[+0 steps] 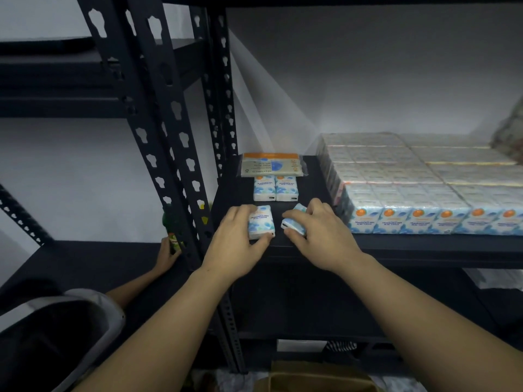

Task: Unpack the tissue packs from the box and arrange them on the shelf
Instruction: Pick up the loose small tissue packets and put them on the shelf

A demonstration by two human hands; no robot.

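Item: black metal shelf board point(297, 244), the landmark.

Left hand point(236, 236): fingers curled round a small white-and-blue mini tissue pack point(261, 222) lying flat near the board's front edge, thumb at its near corner.

Right hand point(317, 230): fingers curled over a second, tilted white-and-blue tissue pack point(293, 226), just beside the first.

Behind these: two matching upright packs point(276, 188) side by side; behind them a flat orange-topped wrapped pack point(273, 165).

Right part of board: large block of wrapped tissue bundles point(424, 188), its front flush with the edge. Bare board lies between the block and the small packs.
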